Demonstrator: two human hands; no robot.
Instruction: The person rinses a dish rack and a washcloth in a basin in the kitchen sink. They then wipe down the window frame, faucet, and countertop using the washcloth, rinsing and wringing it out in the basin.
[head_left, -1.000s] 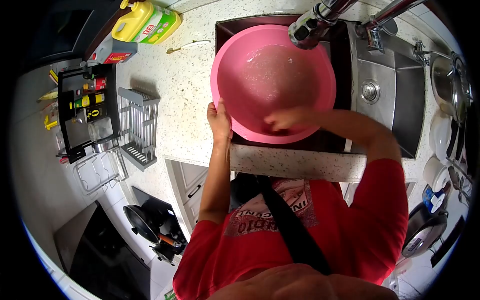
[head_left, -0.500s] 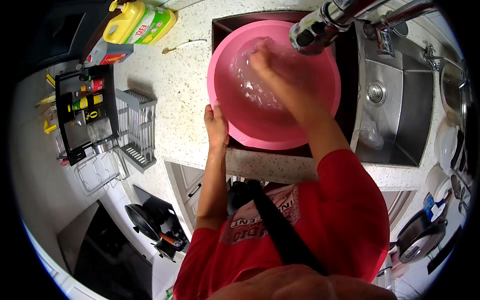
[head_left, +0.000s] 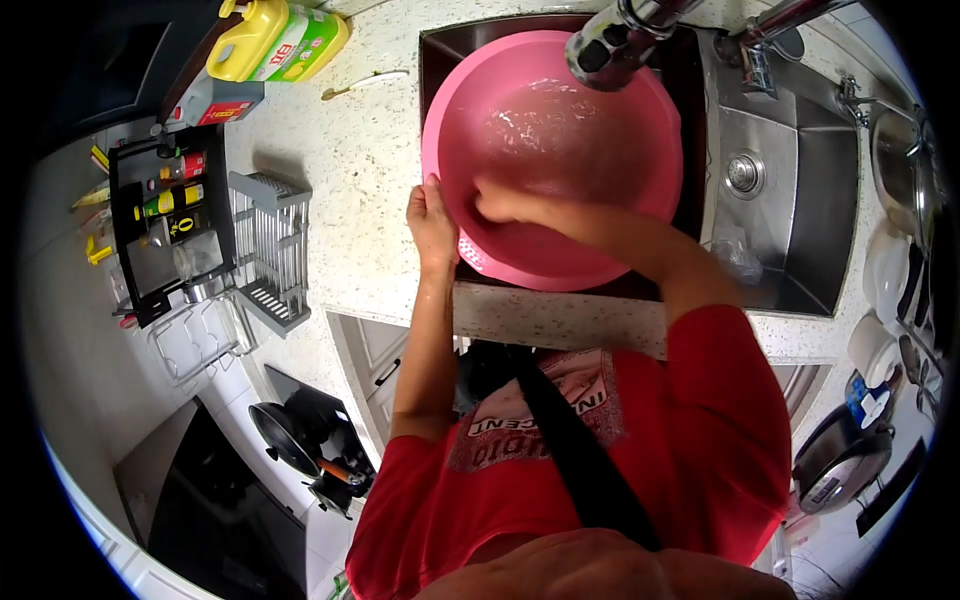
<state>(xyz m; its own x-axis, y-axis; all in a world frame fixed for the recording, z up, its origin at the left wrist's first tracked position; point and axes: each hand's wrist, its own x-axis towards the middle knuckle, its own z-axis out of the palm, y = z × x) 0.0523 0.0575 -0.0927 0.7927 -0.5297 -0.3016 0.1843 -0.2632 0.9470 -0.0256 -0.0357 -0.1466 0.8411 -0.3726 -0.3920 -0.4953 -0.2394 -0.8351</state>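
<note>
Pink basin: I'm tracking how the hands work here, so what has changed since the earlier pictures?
The right hand swept from the near side of the pink basin to the far side, then back toward the person, and is now near the left wall. No grasp or release is visible. The left hand still holds the basin's left edge, and the basin remains in the sink.

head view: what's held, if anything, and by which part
Left hand: the round pink plastic basin, by its left rim. Right hand, inside the basin: cannot tell whether it holds anything.
</note>
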